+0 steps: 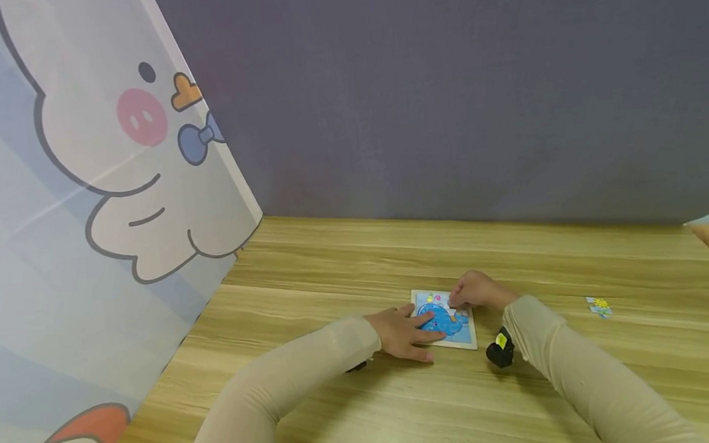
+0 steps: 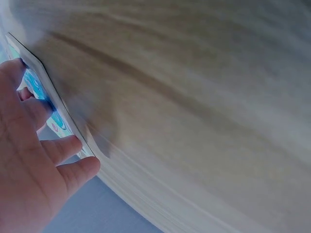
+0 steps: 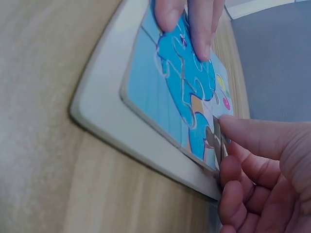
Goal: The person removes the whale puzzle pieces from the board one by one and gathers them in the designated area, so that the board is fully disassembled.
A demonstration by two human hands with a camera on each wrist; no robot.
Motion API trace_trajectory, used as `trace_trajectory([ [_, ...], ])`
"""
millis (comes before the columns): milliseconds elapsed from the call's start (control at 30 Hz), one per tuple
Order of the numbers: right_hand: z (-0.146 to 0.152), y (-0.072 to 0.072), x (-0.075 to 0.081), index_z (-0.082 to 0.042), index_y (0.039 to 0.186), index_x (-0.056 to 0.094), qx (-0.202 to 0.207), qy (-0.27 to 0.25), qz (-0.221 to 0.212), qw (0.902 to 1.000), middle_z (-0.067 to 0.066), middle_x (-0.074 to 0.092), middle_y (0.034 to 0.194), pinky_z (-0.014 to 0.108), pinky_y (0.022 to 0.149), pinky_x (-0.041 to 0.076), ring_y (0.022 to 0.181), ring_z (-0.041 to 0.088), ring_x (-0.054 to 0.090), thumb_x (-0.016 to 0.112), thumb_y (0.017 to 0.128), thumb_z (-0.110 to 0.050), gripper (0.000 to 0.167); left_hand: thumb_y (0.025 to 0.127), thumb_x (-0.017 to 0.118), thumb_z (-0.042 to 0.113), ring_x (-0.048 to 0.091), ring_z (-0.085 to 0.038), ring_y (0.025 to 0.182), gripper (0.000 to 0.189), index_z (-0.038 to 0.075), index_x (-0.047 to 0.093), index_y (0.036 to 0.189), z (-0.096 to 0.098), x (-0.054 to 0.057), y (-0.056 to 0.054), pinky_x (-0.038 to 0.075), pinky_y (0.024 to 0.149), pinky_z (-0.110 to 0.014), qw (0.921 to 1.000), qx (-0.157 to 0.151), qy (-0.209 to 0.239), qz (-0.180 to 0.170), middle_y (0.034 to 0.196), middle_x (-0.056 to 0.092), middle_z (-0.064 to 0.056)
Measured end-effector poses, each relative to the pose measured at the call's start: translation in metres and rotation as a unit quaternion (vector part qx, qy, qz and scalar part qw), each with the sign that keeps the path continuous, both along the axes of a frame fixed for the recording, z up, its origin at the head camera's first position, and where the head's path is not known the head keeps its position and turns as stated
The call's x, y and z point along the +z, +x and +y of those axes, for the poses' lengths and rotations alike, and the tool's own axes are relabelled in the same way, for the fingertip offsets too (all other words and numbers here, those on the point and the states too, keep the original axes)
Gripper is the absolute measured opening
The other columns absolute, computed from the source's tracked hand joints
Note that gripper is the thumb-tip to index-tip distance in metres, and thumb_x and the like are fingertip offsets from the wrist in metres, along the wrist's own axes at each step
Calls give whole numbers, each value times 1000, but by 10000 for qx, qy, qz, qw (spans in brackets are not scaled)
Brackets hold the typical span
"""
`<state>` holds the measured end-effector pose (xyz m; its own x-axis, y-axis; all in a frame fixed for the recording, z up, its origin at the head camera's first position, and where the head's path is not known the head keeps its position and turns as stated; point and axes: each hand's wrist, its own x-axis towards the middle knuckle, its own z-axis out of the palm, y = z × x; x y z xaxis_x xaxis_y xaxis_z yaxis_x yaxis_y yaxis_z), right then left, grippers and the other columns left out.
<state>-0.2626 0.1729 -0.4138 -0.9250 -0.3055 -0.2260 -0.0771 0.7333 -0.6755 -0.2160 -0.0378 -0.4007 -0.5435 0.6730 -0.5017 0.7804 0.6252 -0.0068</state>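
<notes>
A jigsaw puzzle (image 1: 440,322) of a blue whale lies in a white-edged tray (image 3: 99,94) on the table. Spread over its left side, my left hand (image 1: 404,332) rests its fingers on the picture, as the left wrist view (image 2: 24,141) also shows. At the upper right part of the puzzle, my right hand (image 1: 475,291) pinches a small puzzle piece (image 3: 217,141) between thumb and fingers. That piece stands tilted against an uncovered brown patch of the tray. Its printed face is mostly hidden from the right wrist camera.
To the right on the wooden table (image 1: 667,364) lie loose puzzle pieces (image 1: 599,306) with a yellow flower print. A dark grey panel (image 1: 445,105) rises behind the table, and a cartoon-printed sheet (image 1: 106,198) hangs on the left.
</notes>
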Motion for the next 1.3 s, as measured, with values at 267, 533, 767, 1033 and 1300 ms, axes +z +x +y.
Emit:
trace_trajectory([
  [267, 3, -1, 1, 2, 72, 71, -51, -329, -196, 9993, -5, 49, 49, 22, 52, 37, 48, 7, 42, 72, 82, -8, 14, 97, 30, 62, 9, -28, 145, 57, 45, 20, 151, 0, 1, 0, 20, 113, -43, 10000, -9, 8, -15, 160, 7, 8],
  [533, 0, -1, 1, -3, 66, 65, -45, -288, -230, 9993, -6, 49, 53, 20, 50, 36, 50, 7, 42, 73, 81, -9, 18, 97, 31, 61, 9, -28, 145, 57, 44, 21, 151, 1, 3, 1, 19, 114, -44, 10000, 44, 60, -43, 160, 8, 7],
  [767, -2, -1, 1, -5, 63, 62, 58, -229, -154, 9996, -6, 49, 53, 20, 49, 36, 50, 7, 43, 73, 81, -8, 21, 97, 33, 61, 9, -31, 145, 57, 44, 23, 150, 1, 2, -2, 17, 114, -45, 9996, 82, 195, -196, 160, 8, 5],
  [1033, -6, 0, 0, -5, 61, 64, -28, -49, -196, 9998, -6, 51, 52, 18, 48, 36, 49, 6, 43, 73, 82, -9, 23, 96, 36, 61, 9, -30, 145, 57, 44, 25, 150, -1, 1, -4, 21, 113, -45, 9985, 244, 298, -378, 161, 1, 2],
  [1300, -9, 2, 1, -4, 59, 61, -98, -140, -200, 9997, -4, 57, 54, 20, 49, 42, 48, 6, 48, 72, 82, -7, 25, 97, 35, 61, 10, -26, 145, 57, 43, 25, 150, -1, 1, -4, 20, 113, -46, 9993, 202, 240, -217, 160, 8, -9],
])
